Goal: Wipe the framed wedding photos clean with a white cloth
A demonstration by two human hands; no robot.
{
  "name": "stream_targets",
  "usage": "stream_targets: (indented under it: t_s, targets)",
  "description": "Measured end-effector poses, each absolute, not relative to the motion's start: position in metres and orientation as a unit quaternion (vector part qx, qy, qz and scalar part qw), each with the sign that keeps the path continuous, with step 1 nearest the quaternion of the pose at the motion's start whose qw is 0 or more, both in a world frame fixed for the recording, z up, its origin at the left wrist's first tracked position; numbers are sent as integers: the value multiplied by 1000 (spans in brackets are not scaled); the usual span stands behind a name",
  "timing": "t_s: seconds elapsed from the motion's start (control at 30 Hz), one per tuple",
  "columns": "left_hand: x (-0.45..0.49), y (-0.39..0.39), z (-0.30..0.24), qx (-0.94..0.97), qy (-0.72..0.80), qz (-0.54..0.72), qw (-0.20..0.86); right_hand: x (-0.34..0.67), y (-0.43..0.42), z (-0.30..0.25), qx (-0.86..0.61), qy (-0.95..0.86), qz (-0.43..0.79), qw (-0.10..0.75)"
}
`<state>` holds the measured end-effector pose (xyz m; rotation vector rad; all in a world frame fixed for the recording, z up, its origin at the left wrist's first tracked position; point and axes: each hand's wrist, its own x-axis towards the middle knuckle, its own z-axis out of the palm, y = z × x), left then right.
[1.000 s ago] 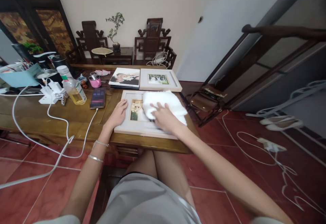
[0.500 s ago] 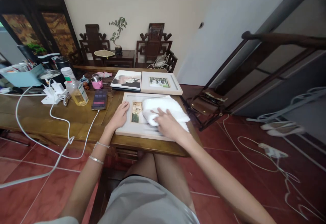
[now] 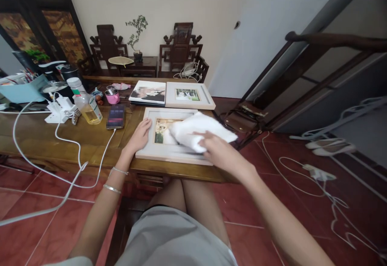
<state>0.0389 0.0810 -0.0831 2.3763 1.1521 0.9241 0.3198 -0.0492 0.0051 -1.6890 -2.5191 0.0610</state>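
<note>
In the head view, the nearest picture frame (image 3: 151, 151) lies flat at the near right corner of the table (image 3: 60, 141), its front side close to the table edge. I judge that a strong push of the white cloth (image 3: 199, 130) toward the body could slide the frame over this edge if the other hand presses too lightly. The loose part of the cloth could also brush the second frame (image 3: 190, 95) just behind. The right hand (image 3: 222, 151) is closed on the cloth, fingers curled, wrist raised a little above the right side of the frame. The left hand (image 3: 139, 135) lies open and flat on the frame's left border, arm stretched forward.
</note>
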Motion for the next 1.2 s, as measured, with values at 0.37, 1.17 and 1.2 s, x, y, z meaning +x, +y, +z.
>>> stream_targets:
  t_s: [0.37,1.17,1.2]
  targets:
    - [38,84,-87,838,402,334,154,331,-18,-27,-572,-815,-43,86]
    - [40,84,-88,830,415,344,146,327,2,-20,-556,-829,-39,45]
    - [40,84,-89,829,416,344,145,325,-18,-15,-549,-834,-35,38]
